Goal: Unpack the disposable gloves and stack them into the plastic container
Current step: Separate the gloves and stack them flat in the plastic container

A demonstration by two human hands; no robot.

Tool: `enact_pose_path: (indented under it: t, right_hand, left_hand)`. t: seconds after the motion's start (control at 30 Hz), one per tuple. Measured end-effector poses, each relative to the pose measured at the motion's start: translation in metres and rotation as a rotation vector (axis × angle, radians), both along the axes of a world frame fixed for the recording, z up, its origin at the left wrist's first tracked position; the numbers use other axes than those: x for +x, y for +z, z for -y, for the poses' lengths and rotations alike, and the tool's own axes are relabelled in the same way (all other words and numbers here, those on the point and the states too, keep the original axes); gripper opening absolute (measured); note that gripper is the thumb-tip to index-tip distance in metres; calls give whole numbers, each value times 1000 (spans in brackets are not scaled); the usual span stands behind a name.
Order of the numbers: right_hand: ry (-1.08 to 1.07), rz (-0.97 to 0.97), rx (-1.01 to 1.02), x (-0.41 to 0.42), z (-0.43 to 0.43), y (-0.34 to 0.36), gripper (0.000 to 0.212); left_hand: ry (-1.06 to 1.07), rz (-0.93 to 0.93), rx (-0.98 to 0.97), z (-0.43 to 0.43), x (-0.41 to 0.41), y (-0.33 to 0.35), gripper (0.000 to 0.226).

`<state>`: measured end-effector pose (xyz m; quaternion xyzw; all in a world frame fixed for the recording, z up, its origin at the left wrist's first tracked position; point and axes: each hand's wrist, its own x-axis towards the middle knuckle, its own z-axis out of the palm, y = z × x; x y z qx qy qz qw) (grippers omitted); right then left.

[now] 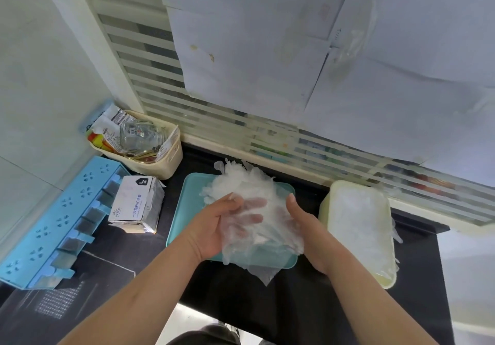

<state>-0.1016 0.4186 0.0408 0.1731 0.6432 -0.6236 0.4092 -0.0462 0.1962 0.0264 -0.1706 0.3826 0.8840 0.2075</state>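
A thick bunch of clear disposable gloves lies over a teal plastic lid or tray on the dark counter. My left hand is under the bunch's left side, its fingers seen through the film. My right hand presses against the bunch's right side with straight fingers. To the right stands a pale yellow plastic container with more clear gloves inside. An opened glove box lies left of the teal tray.
A blue wall rack lies at the far left. A cream basket with a glass jar and packets sits at the back left. A striped window with taped paper sheets rises behind the counter. The counter's front edge is near my forearms.
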Motion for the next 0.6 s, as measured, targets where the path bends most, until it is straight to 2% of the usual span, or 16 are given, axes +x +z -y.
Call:
enact_pose_path:
  t: [0.1, 0.13, 0.2, 0.3, 0.37, 0.43, 0.53, 0.6]
  right_hand:
    - [87, 95, -181, -2, -6, 15, 59]
    - [87, 96, -229, -2, -7, 14, 53]
    - [15, 68, -248, -3, -9, 4, 42]
    - [-122, -79, -67, -4, -10, -9, 20]
    - [-105, -225, 138, -2, -11, -14, 24]
    - [-99, -374, 296, 0, -13, -17, 34]
    - [-76, -517, 408, 2, -19, -15, 42]
    - [-6, -566, 445, 1, -25, -16, 42]
  left_hand:
    - [-34, -27, -20, -12, -3, 1, 16]
    - [-23, -33, -97, -15, -4, -1, 11]
    - [-6, -50, -385, -17, -5, -4, 13]
    - [-69, -49, -775, -16, 2, -15, 18]
    - [-70, -24, -876, -13, 10, -27, 17]
    - [29, 61, -917, -9, 18, -44, 15]
    - [190, 216, -1053, 0, 33, -80, 17]
    - [196, 282, -1182, 2, 45, -103, 18]
